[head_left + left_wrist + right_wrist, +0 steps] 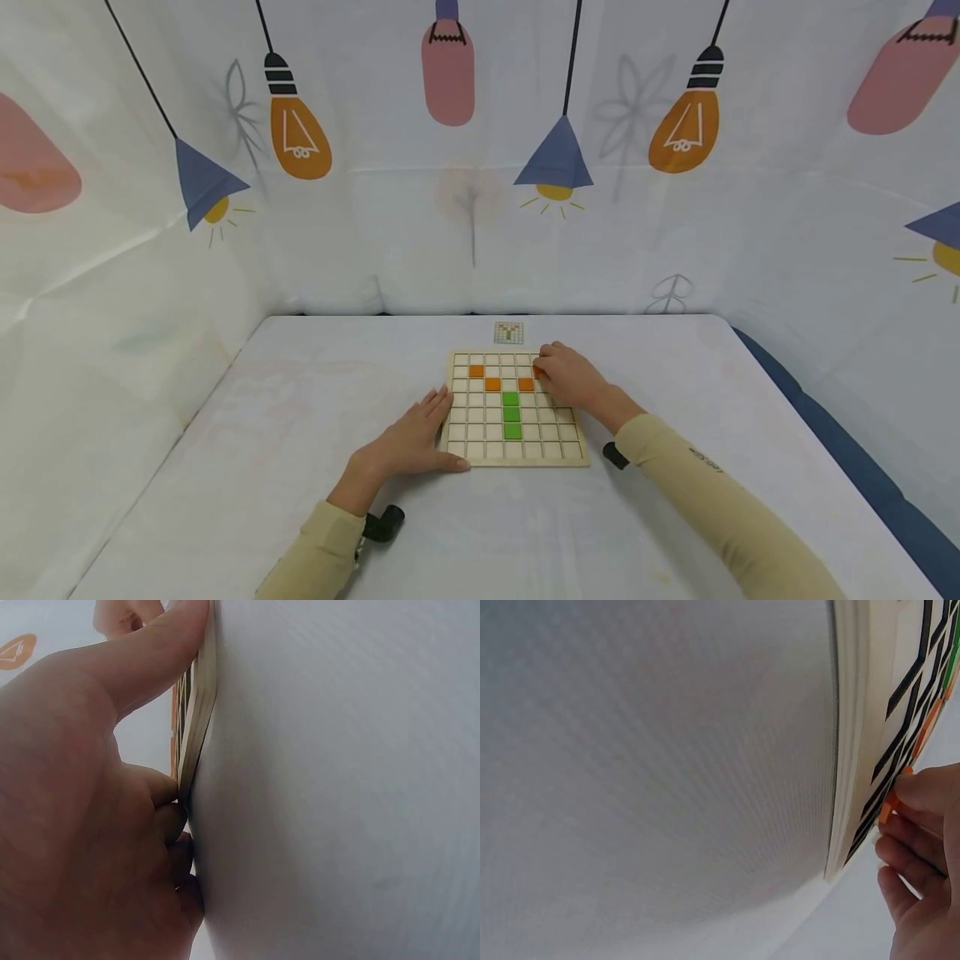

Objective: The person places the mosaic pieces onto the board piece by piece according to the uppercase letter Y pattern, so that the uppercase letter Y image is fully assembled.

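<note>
A square wooden grid board (551, 451) lies flat on the white table, with three orange tiles, one of them the left-hand orange tile (476, 371), and a column of three green tiles (512, 415) in its cells. At the board's upper right, my right hand (576, 382) pinches another orange tile (888, 808) between thumb and fingers, at the grid surface. My left hand (405, 442) rests along the board's left side, thumb on the near left corner and fingers extended against the edge. In the left wrist view, the thumb touches the board's rim.
A small card (508, 333) printed with a coloured grid pattern lies just beyond the board's far edge. The white table (337, 358) reaches back to a cloth backdrop (360, 225) with lamp and bulb prints. Dark blue fabric (847, 446) shows past the table's right edge.
</note>
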Tool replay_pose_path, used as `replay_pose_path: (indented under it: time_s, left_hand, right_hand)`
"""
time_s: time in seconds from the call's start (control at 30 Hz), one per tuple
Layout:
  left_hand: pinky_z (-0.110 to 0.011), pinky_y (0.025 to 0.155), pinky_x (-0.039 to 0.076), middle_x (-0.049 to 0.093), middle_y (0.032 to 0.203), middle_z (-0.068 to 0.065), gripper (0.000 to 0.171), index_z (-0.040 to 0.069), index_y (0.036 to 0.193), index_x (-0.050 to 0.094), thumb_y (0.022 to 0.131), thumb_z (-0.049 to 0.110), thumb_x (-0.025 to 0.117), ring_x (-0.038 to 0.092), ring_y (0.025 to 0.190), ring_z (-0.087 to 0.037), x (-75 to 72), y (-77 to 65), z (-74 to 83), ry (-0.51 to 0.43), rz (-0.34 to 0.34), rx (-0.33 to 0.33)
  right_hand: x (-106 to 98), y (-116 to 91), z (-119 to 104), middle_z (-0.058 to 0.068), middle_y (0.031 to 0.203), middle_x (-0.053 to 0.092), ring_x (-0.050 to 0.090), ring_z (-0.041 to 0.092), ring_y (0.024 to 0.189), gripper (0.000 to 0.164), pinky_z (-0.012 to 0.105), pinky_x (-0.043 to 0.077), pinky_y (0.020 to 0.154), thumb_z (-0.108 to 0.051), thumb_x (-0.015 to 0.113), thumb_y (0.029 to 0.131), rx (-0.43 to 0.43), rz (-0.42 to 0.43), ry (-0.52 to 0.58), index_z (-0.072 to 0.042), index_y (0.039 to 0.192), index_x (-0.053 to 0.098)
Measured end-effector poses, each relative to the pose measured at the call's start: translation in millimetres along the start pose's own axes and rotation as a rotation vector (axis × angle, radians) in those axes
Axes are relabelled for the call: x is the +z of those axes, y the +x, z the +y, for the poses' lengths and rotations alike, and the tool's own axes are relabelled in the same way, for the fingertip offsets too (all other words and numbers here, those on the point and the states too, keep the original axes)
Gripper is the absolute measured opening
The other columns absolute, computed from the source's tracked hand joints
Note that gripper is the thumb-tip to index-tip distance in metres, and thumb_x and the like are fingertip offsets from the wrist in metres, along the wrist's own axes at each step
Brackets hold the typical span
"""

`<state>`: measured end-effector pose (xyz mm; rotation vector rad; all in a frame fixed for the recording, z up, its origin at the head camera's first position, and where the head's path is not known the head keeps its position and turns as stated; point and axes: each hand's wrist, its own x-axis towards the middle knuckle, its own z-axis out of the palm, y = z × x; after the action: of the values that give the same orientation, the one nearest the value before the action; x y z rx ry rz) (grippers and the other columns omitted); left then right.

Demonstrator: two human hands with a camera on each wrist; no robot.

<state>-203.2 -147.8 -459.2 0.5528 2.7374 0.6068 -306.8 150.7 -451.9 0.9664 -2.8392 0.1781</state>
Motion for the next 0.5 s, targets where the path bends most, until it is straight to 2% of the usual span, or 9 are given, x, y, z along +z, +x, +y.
replay_pose_path:
  time_s: [0.5]
  left_hand:
    - [-0.050,0.127,0.016,0.010,0.169,-0.010,0.117,0.006,0.160,0.015,0.077,0.065,0.074,0.008,0.157,-0.028,0.3,0.4,-0.9,0.010,0.006,0.002]
  right_hand:
    - [-1.3,-1.3,-1.2,0.005,0.096,0.065,0.053,0.019,0.087,0.018,0.035,0.050,0.081,-0.012,0.061,0.097,0.028,-0.005,0.036,-0.004,0.107,0.074]
